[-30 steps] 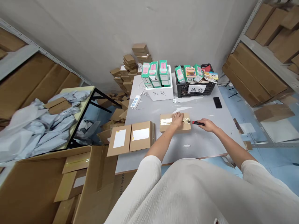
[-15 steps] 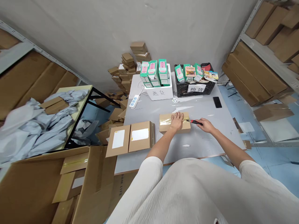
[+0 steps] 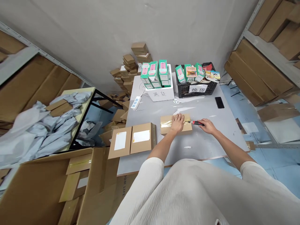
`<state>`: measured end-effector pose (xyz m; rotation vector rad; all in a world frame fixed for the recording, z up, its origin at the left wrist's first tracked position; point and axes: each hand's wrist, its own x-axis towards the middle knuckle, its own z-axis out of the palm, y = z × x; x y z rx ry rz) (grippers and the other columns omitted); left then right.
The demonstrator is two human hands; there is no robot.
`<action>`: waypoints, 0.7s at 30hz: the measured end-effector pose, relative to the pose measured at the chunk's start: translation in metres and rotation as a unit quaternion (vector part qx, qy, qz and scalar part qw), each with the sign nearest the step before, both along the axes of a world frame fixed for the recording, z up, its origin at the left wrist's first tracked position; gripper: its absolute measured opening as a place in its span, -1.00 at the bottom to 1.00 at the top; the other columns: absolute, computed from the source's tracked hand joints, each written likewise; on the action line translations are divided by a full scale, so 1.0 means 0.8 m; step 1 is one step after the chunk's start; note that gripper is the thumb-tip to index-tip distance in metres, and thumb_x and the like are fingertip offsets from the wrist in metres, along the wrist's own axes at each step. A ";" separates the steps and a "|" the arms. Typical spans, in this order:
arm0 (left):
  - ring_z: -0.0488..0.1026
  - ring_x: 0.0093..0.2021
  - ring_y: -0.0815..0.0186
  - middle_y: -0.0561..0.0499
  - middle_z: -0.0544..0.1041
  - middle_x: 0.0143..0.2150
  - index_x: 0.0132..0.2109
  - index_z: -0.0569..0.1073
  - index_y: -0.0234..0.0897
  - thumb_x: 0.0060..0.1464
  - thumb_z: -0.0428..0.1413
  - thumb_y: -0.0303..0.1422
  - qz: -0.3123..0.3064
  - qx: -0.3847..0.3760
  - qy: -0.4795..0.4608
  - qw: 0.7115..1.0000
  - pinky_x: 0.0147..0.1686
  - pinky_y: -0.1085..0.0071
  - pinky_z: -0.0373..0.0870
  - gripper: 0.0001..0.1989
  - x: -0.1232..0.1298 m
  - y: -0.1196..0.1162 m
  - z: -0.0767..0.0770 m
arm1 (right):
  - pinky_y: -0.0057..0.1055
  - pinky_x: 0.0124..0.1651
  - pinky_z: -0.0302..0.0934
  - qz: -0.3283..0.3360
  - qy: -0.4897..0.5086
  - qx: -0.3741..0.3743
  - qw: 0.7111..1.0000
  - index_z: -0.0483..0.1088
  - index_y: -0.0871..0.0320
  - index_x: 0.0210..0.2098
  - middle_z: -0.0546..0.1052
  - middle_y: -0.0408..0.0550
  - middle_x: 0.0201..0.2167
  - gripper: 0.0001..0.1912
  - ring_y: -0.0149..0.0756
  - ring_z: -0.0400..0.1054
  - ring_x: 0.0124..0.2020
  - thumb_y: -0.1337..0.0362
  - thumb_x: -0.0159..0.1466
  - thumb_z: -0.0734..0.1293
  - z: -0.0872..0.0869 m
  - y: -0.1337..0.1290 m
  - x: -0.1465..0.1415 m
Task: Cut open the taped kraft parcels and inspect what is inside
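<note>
A brown cardboard box [image 3: 166, 124] with shiny clear tape along its top lies on the grey table [image 3: 211, 140]. My left hand [image 3: 177, 122] rests flat on top of the box, fingers spread a little. To the right, my right hand [image 3: 207, 126] is wrapped round a red and black utility knife [image 3: 198, 123]. The knife's tip is at the tape near the box's right end; the blade itself is too small to make out.
Left of the box are cartons with white labels [image 3: 141, 136]. Behind stand a white bin [image 3: 163, 94] and a black crate [image 3: 185, 91], both full. A phone [image 3: 219, 102] lies at the right, a power strip [image 3: 136, 102] at the left. A large open carton [image 3: 100, 175] stands lower left.
The view has shifted slightly. The knife and my right hand look almost unmoved against the box, and my left hand stays on it.
</note>
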<state>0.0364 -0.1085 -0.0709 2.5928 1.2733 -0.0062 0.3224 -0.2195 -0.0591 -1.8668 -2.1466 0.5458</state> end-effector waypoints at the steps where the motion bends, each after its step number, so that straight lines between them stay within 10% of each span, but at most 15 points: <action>1: 0.00 0.66 -0.07 -0.26 0.11 0.67 0.64 0.05 -0.07 0.48 -0.10 -0.20 0.000 -0.001 0.002 1.000 0.57 -0.22 -0.14 -0.33 0.000 0.000 0.000 | -0.09 0.22 0.29 0.001 0.002 -0.002 1.000 0.50 0.00 0.40 0.62 0.16 0.12 -0.48 0.09 0.45 0.13 0.09 0.51 0.29 -0.001 0.001 0.001; 21: 0.00 0.66 -0.09 -0.27 0.12 0.66 0.65 0.07 -0.14 0.51 -0.16 -0.25 -0.003 0.011 -0.001 1.000 0.57 -0.23 -0.13 -0.35 -0.004 -0.008 0.002 | -0.05 0.25 0.30 0.002 0.015 -0.022 1.000 0.51 -0.01 0.40 0.62 0.18 0.15 -0.45 0.12 0.47 0.13 0.04 0.47 0.36 -0.004 0.013 0.018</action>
